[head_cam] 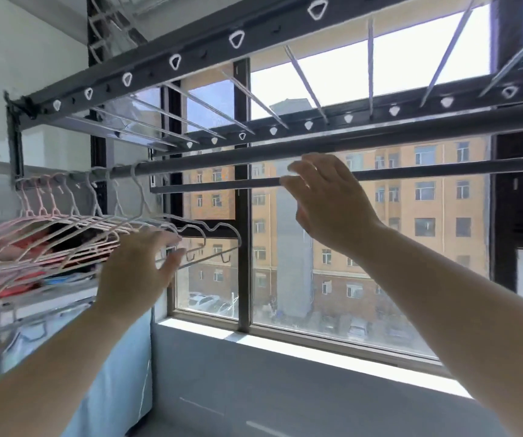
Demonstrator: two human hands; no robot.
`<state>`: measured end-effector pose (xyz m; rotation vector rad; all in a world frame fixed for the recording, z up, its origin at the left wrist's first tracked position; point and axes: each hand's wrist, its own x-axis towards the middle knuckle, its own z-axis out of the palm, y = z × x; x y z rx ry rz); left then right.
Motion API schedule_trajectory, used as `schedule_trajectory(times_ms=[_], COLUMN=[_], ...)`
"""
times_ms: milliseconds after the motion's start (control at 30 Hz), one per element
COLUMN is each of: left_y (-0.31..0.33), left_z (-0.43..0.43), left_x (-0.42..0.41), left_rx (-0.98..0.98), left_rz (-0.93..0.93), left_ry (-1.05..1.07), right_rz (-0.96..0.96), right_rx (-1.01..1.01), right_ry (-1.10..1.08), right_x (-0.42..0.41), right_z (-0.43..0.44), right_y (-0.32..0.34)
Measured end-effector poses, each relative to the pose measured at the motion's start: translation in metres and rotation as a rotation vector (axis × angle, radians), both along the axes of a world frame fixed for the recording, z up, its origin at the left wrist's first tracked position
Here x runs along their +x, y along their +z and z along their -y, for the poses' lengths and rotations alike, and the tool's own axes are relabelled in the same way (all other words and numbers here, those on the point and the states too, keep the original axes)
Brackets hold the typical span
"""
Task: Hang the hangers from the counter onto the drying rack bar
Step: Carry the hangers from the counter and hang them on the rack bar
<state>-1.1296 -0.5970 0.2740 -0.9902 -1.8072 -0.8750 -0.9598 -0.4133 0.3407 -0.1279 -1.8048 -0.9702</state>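
Several white and pink wire hangers hang by their hooks on the left end of the grey drying rack bar, bunched together and swung up toward the left. My left hand is spread open just under their right ends, fingertips touching or almost touching the wires. My right hand is raised with fingers apart in front of the lower dark bar, holding nothing. The hangers look blurred.
Above runs a dark rack frame with white loops and thin cross rods. A large window fills the front, with a white sill below. At the left, a counter carries red and blue items over a pale blue cover.
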Motion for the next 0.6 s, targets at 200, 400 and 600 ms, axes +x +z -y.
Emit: schedule_trajectory(times_ms=[200, 400, 600], left_y=[-0.040, -0.071, -0.095], left_z=[-0.109, -0.222, -0.303], left_x=[0.110, 0.247, 0.398], left_rx=[-0.241, -0.429, -0.598], left_rz=[0.141, 0.277, 0.305], left_ry=[-0.342, -0.549, -0.768], right_rz=[0.145, 0.390, 0.271], right_rx=[-0.125, -0.574, -0.915], right_ry=[-0.150, -0.662, -0.919], right_x=[0.115, 0.290, 0.467], right_z=[-0.061, -0.121, -0.133], right_y=[-0.050, -0.103, -0.145])
